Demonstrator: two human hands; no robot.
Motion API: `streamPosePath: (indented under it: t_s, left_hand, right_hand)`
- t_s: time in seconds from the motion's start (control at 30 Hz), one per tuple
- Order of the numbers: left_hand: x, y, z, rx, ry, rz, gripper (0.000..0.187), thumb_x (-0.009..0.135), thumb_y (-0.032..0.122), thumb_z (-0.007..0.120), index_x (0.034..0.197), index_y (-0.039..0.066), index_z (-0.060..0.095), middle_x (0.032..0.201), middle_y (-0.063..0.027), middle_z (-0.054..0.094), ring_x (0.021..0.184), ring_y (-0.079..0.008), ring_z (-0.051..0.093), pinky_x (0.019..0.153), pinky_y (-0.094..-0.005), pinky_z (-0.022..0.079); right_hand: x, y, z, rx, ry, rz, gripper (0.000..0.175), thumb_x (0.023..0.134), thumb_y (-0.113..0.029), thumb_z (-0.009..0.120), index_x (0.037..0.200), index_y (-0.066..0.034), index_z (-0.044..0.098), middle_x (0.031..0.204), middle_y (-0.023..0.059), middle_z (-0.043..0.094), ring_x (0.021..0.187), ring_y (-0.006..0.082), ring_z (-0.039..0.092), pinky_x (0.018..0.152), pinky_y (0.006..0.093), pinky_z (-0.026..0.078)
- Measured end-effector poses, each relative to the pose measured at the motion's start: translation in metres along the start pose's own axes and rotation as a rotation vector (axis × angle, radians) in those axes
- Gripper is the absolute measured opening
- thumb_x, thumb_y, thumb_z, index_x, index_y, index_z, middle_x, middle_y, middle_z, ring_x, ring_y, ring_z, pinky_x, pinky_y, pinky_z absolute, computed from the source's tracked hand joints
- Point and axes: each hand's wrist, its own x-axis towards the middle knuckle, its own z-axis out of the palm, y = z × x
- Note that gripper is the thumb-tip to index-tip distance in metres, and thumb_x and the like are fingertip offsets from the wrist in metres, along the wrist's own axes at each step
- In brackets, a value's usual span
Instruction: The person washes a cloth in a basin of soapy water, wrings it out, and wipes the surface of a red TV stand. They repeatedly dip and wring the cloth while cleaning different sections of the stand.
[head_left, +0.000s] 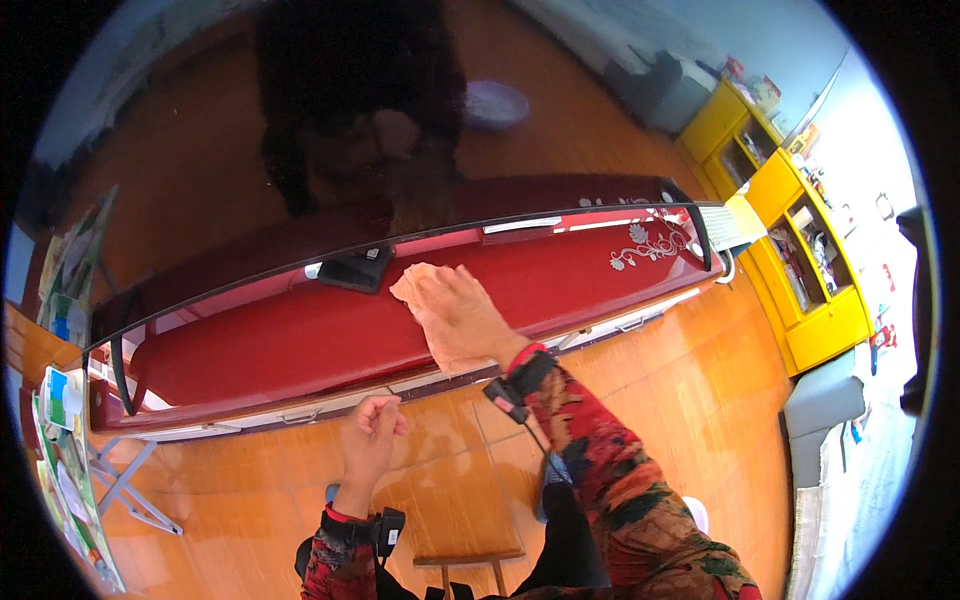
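Note:
My right hand lies with spread fingers on a peach-coloured cloth, on the red top of a low cabinet. One edge of the cloth hangs over the cabinet's front. Nearer to me, my left hand is loosely closed in front of the drawers, and nothing shows in it. A large dark glossy television screen stands behind the cloth and mirrors the room. To the left of the cloth, a black box-like object sits under the screen's lower edge.
A wooden stool stands before me, between my legs. Yellow cabinets line the right side, with a grey padded seat nearer. At left are a folding-leg stand and a covered table edge. White drawer fronts with handles face me.

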Motion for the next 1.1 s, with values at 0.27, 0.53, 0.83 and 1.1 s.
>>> streamPosePath:
  t_s: [0.27,0.53,0.83,1.1]
  left_hand:
    - [0.008,-0.005,-0.003,0.117,-0.017,-0.03,0.018,0.1,0.014,0.055,0.101,-0.002,0.063,0.076,-0.0045,0.064,0.065,-0.0085,0.06,0.062,-0.0227,0.051]
    - [0.011,-0.009,0.001,0.104,-0.026,-0.003,0.019,0.1,0.016,0.056,0.102,-0.002,0.064,0.075,-0.0037,0.064,0.066,-0.0081,0.06,0.063,-0.0226,0.05]
    - [0.013,-0.008,0.01,0.104,-0.058,-0.013,0.018,0.1,0.014,0.055,0.103,-0.002,0.063,0.075,-0.0039,0.064,0.065,-0.008,0.06,0.062,-0.0222,0.05]
    - [0.013,-0.012,0.012,0.1,-0.07,-0.02,0.017,0.1,0.012,0.055,0.103,-0.002,0.063,0.076,-0.0047,0.064,0.067,-0.0082,0.06,0.063,-0.0227,0.05]
  right_hand:
    - [-0.006,0.101,-0.049,-0.399,0.29,0.645,0.11,0.074,-0.075,0.06,0.141,0.0084,0.037,0.149,0.0309,0.031,0.143,0.0436,0.02,0.117,0.0528,0.013]
    - [0.05,0.119,-0.052,-0.352,0.02,1.021,0.135,0.062,-0.09,0.054,0.147,0.0112,0.024,0.155,0.0326,0.016,0.147,0.044,0.005,0.118,0.0513,0.002]
    - [0.063,0.127,-0.049,-0.285,-0.071,1.034,0.129,0.06,-0.091,0.053,0.151,-0.0018,0.029,0.155,0.0349,0.011,0.146,0.0488,0.001,0.116,0.0557,-0.002]
    - [0.06,0.144,-0.041,-0.278,0.031,1.008,0.136,0.055,-0.091,0.058,0.148,0.0046,0.03,0.153,0.0367,0.015,0.145,0.0485,0.007,0.116,0.0553,0.004]
